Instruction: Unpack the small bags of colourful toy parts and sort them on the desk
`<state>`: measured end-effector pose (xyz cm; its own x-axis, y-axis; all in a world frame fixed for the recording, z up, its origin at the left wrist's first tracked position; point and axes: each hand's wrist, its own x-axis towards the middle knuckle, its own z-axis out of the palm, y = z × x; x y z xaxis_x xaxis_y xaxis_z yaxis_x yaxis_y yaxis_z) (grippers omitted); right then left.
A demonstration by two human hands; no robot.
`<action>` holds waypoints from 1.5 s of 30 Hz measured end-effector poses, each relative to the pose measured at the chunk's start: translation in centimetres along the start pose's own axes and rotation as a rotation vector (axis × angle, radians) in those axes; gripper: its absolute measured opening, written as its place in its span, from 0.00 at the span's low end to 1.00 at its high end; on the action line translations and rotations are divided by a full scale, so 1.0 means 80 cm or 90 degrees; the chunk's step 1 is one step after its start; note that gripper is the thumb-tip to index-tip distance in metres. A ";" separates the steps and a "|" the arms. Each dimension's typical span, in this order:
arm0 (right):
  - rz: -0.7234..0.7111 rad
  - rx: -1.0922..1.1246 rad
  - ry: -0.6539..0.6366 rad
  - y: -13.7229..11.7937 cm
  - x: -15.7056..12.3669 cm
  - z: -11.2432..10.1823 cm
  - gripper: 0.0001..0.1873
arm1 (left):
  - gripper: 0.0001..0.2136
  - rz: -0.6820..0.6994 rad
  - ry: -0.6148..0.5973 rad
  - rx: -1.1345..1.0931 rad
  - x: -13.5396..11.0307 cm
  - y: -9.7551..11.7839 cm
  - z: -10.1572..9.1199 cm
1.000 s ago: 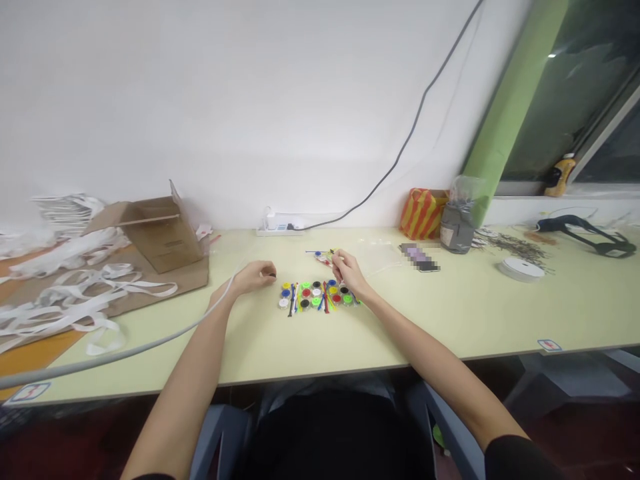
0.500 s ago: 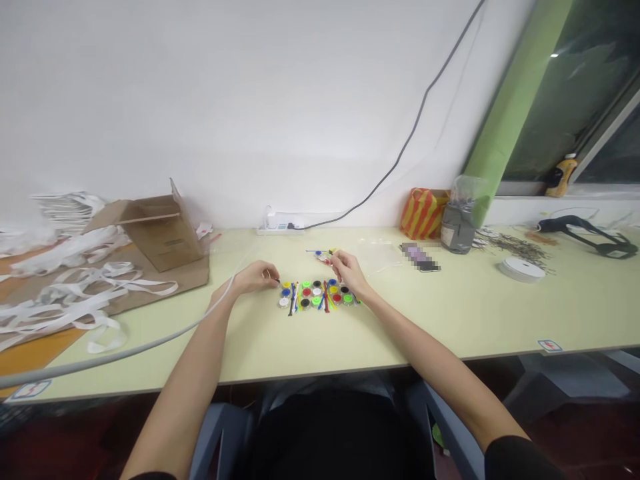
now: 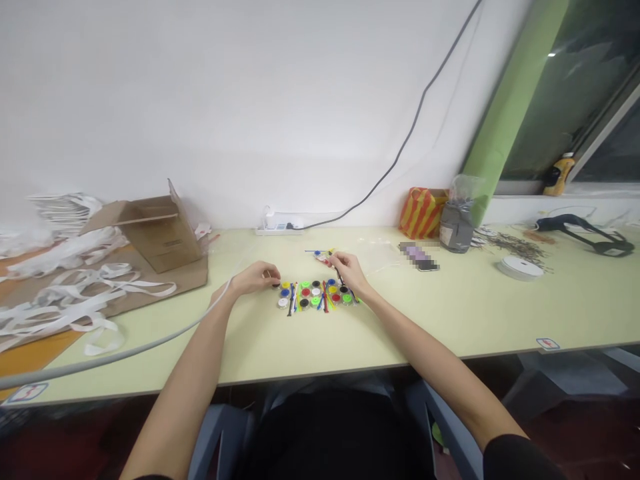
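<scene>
The near edge of a pale yellow-green table [image 3: 300, 373] is crossed by both bare forearms, and a grey cable [image 3: 125, 350] is laid over the table from the left, passing beside the left wrist. The left hand [image 3: 255, 278] is held low over the table, just beside the left end of the rows of round coloured caps [image 3: 317, 295]. Its fingers [image 3: 273, 275] are curled inward and narrowly closed, but whether anything is held by them cannot be told. The right hand [image 3: 349, 271] is positioned just above the right end of those rows, and a thin dark stick [image 3: 339, 276] is pinched by its fingers [image 3: 334, 260].

The yellow, blue, red, white, black and green caps are set out in rows on the table, with coloured plastic strips [image 3: 325, 298] laid upright between them. Just farther off, a small white piece with a blue stick [image 3: 320, 255] is lying beside the right hand.

To the left, white straps [image 3: 65, 300] are heaped near an open cardboard box [image 3: 160, 233]. To the right are a pixelated phone [image 3: 419, 257] and a white tape spool [image 3: 516, 269]. Against the far wall, a power strip [image 3: 277, 227], a striped red-and-yellow bag [image 3: 423, 213] and a grey canister [image 3: 457, 228] are placed.
</scene>
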<state>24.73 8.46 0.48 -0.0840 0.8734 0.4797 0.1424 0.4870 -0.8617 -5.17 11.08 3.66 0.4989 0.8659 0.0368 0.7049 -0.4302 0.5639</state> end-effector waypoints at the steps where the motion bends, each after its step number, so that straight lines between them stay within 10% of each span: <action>1: -0.003 -0.001 -0.002 0.000 0.000 0.000 0.18 | 0.19 0.001 0.002 0.002 0.000 0.001 0.000; 15: 0.091 0.166 -0.068 -0.007 -0.002 0.003 0.20 | 0.20 0.098 0.241 0.092 0.001 0.034 0.016; 31: 0.070 0.201 -0.204 -0.012 -0.010 0.008 0.22 | 0.16 0.255 0.136 0.037 0.006 0.085 0.066; 38: 0.076 0.230 -0.097 -0.011 -0.003 -0.003 0.22 | 0.12 0.027 0.285 0.244 -0.001 0.026 0.019; 45: 0.101 0.212 -0.039 0.003 0.003 -0.004 0.16 | 0.12 -0.151 -0.017 0.173 -0.009 -0.031 -0.003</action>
<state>25.03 8.81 0.42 -0.1463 0.9311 0.3342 -0.1697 0.3093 -0.9357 -7.39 11.56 2.45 0.3158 0.9443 -0.0923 0.9093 -0.2734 0.3138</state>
